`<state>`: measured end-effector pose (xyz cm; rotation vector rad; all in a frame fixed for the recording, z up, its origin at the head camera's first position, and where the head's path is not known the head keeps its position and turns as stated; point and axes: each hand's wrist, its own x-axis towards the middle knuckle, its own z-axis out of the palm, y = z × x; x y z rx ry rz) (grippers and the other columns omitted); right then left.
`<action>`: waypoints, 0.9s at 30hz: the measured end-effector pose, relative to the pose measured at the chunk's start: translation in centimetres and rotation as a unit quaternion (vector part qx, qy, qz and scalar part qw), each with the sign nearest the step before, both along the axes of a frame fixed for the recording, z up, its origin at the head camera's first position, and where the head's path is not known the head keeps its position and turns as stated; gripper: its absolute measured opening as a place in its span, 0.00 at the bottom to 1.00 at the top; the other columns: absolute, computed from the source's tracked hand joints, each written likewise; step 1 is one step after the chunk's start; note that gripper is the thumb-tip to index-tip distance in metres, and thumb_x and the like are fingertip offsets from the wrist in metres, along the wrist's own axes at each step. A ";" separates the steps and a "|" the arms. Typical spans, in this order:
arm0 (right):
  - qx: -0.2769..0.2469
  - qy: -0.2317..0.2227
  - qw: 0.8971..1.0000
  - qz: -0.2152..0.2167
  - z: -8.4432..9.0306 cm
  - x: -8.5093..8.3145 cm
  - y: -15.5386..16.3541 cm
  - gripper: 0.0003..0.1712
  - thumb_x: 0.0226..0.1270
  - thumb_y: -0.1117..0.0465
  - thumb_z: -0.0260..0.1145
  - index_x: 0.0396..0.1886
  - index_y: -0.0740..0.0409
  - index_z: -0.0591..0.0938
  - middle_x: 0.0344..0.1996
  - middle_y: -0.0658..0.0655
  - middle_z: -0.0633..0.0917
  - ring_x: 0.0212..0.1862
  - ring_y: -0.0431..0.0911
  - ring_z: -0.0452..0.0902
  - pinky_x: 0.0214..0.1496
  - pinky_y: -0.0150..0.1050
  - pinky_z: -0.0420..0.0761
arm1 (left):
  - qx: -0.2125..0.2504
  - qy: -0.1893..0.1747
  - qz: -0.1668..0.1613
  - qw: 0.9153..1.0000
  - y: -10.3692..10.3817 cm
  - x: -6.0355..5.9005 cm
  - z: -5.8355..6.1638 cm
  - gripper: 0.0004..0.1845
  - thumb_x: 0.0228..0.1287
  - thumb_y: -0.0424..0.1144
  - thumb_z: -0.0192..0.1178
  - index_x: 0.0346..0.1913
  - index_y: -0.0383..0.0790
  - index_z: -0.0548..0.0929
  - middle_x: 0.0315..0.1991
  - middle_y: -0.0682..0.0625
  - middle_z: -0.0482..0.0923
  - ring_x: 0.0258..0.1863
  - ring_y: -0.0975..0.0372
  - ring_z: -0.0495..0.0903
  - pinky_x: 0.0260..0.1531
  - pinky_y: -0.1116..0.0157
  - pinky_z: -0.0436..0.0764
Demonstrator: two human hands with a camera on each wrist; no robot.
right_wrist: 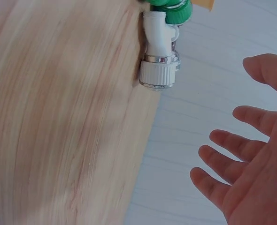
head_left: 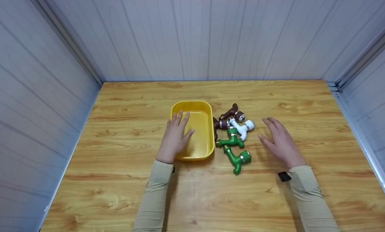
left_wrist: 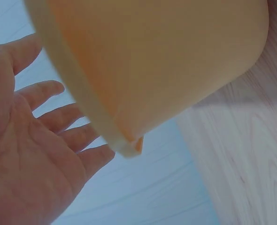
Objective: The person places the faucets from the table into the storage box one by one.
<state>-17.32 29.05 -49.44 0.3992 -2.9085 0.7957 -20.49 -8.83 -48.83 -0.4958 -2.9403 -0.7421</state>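
Our left hand [head_left: 174, 138] hovers flat over the yellow plastic tub [head_left: 197, 111], gripping nothing. The plastic taps [head_left: 234, 135] lie just right of the tub, nearer our spread, empty right hand [head_left: 281, 141].

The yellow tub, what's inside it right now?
The yellow tub shows only bare yellow floor; no tap lies in it. The left hand hovers over its left rim and covers that side, so whatever lies beneath the hand cannot be seen.

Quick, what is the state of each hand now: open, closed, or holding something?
Left hand: open, fingers straight, over the yellow tub, holding nothing.
Right hand: open, fingers spread, beside the taps, holding nothing.
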 end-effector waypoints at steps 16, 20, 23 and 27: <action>-0.077 0.017 0.997 0.018 0.0 0.5 0.6 0.37 0.69 0.49 0.61 0.71 0.60 0.63 0.66 0.64 0.66 0.67 0.61 0.58 0.67 0.60 0.59 | 0.108 -0.029 0.017 0.994 -2.5 0.7 -0.3 0.38 0.66 0.47 0.60 0.75 0.45 0.56 0.73 0.38 0.51 0.71 0.46 0.50 0.67 0.49 0.58; -0.089 0.006 0.996 0.011 0.0 0.7 0.8 0.36 0.69 0.50 0.61 0.72 0.58 0.62 0.66 0.63 0.66 0.67 0.61 0.58 0.66 0.61 0.60 | 0.134 -0.043 0.024 0.990 -3.2 0.8 -0.6 0.38 0.66 0.45 0.61 0.75 0.45 0.56 0.73 0.37 0.51 0.71 0.47 0.52 0.67 0.50 0.59; -0.097 -0.004 0.995 0.008 0.1 1.0 0.8 0.36 0.69 0.50 0.61 0.72 0.57 0.61 0.67 0.63 0.65 0.67 0.61 0.58 0.65 0.62 0.60 | 0.152 -0.051 0.025 0.987 -3.6 0.9 -0.9 0.38 0.66 0.44 0.61 0.74 0.43 0.56 0.72 0.36 0.52 0.70 0.46 0.53 0.67 0.50 0.59; -0.106 -0.012 0.994 0.007 0.2 1.2 0.8 0.37 0.70 0.49 0.60 0.73 0.56 0.61 0.67 0.63 0.66 0.66 0.61 0.60 0.64 0.63 0.61 | 0.187 -0.051 0.024 0.981 -4.0 1.1 -1.2 0.37 0.65 0.41 0.62 0.73 0.39 0.59 0.71 0.35 0.53 0.70 0.46 0.55 0.67 0.50 0.59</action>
